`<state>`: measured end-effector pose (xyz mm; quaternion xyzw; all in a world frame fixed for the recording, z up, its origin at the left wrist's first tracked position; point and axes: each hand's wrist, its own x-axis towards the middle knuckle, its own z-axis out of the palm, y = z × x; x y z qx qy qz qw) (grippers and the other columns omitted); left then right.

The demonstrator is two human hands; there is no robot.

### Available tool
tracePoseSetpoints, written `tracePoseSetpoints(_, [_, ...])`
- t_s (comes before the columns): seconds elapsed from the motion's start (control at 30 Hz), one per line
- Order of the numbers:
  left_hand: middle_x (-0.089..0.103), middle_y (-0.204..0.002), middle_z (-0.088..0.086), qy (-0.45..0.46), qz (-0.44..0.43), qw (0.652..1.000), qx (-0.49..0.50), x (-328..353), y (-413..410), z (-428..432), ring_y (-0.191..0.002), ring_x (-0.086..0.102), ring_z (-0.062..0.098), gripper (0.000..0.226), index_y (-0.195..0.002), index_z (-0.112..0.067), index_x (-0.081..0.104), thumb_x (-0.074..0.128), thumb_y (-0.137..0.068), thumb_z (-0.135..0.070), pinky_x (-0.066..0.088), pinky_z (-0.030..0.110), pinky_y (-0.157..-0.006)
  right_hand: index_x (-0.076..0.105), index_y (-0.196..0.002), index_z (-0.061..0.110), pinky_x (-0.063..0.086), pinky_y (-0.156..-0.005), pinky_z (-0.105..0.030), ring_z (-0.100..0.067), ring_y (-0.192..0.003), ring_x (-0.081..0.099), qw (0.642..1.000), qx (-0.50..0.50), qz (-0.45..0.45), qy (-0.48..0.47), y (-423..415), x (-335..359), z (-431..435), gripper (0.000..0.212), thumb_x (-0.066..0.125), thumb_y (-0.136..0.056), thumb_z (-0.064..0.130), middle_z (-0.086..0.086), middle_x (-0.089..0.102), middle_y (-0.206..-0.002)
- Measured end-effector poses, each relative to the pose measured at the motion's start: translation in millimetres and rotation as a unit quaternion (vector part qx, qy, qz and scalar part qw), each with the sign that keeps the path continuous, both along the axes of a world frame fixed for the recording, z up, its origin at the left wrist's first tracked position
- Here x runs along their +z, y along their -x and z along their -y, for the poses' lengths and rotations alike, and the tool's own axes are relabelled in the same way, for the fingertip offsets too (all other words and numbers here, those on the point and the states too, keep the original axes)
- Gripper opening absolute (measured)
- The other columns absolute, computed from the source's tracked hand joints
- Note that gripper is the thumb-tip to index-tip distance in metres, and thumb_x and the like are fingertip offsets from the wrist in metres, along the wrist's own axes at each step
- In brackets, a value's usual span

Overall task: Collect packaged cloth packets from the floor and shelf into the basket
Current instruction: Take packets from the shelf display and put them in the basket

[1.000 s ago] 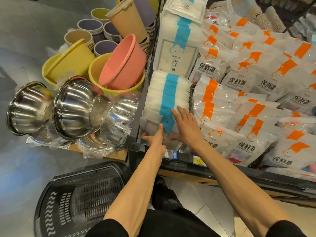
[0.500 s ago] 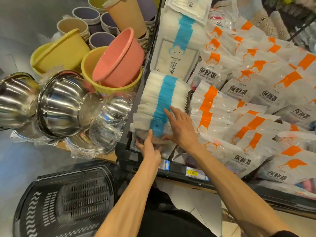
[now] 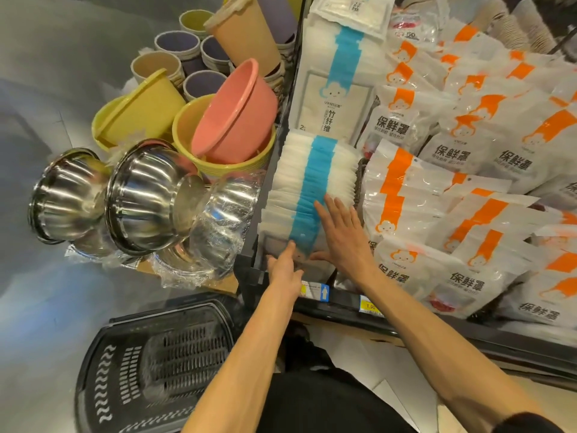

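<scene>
A row of blue-striped packets (image 3: 312,179) stands on the shelf (image 3: 340,303) at mid-frame. The right hand (image 3: 342,235) lies flat on it, fingers straight. The left hand (image 3: 284,268) has its thumb on the front packet, fingers hidden, so I cannot tell if it grips. The basket (image 3: 103,385) sits lower left.

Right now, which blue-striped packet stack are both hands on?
The near stack at the shelf front, touched by the left hand and right hand; the far stack stands untouched.

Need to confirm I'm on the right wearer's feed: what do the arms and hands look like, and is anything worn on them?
Both forearms are bare. The left hand and right hand have no gloves, and no watch, ring or band shows. A black sleeve ends near the right elbow; the left arm leaves the frame before any sleeve shows.
</scene>
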<state>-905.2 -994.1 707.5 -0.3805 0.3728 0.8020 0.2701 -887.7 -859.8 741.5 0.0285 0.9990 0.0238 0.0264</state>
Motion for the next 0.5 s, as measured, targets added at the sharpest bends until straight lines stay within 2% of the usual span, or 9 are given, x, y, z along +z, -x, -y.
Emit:
tracePoseSetpoints(0.13, [0.039, -0.155, 0.018, 0.001, 0.001, 0.999, -0.033, 5.5, 0.8, 13.1, -0.147, 0.032, 0.036, 0.068, -0.155, -0.013, 0.031, 0.065, -0.096, -0.011, 0.026, 0.054, -0.120, 0.015, -0.156, 0.014, 0.021, -0.117, -0.053, -0.035, -0.149, 0.024, 1.000, 0.006, -0.027, -0.001, -6.4, -2.7, 3.3, 0.126, 0.083, -0.061, 0.063, -0.016, 0.022, -0.162])
tracePoseSetpoints(0.33, [0.064, -0.128, 0.010, 0.046, -0.075, 0.990, -0.112, 14.8, 5.5, 47.2, -0.121, 0.058, 0.022, 0.042, -0.137, -0.008, 0.052, 0.065, -0.097, -0.011, 0.043, 0.040, -0.106, 0.005, -0.154, 0.014, 0.023, -0.121, -0.051, -0.036, -0.151, 0.018, 0.996, -0.049, -0.039, 0.060, -19.7, -6.3, 4.7, 0.122, 0.076, -0.068, 0.064, -0.017, 0.017, -0.163])
tracePoseSetpoints(0.4, [0.068, -0.114, 0.004, 0.067, -0.109, 0.983, -0.135, 14.5, 5.8, 60.2, -0.112, 0.062, 0.018, 0.026, -0.123, -0.012, 0.059, 0.064, -0.098, -0.014, 0.046, 0.037, -0.103, 0.010, -0.156, 0.011, 0.025, -0.121, -0.049, -0.033, -0.151, 0.019, 0.988, -0.081, -0.079, 0.105, -31.3, -9.4, 8.3, 0.121, 0.080, -0.069, 0.057, -0.015, 0.018, -0.163])
tracePoseSetpoints(0.43, [0.069, -0.111, 0.002, 0.093, -0.138, 0.974, -0.152, 12.7, 5.9, 66.3, -0.114, 0.063, 0.018, 0.020, -0.117, -0.014, 0.062, 0.065, -0.098, -0.017, 0.046, 0.038, -0.105, 0.012, -0.157, 0.012, 0.025, -0.121, -0.048, -0.030, -0.151, 0.019, 0.979, -0.103, -0.101, 0.148, -36.9, -10.0, 11.2, 0.119, 0.082, -0.070, 0.054, -0.013, 0.017, -0.164])
tracePoseSetpoints(0.5, [0.069, -0.113, -0.002, 0.187, -0.219, 0.938, -0.194, 8.1, 6.2, 78.1, -0.116, 0.062, 0.019, 0.015, -0.110, -0.020, 0.064, 0.068, -0.096, -0.022, 0.047, 0.039, -0.106, 0.016, -0.157, 0.017, 0.031, -0.118, -0.045, -0.023, -0.149, 0.023, 0.940, -0.164, -0.146, 0.261, -47.1, -13.2, 16.5, 0.115, 0.084, -0.070, 0.049, -0.006, 0.022, -0.162])
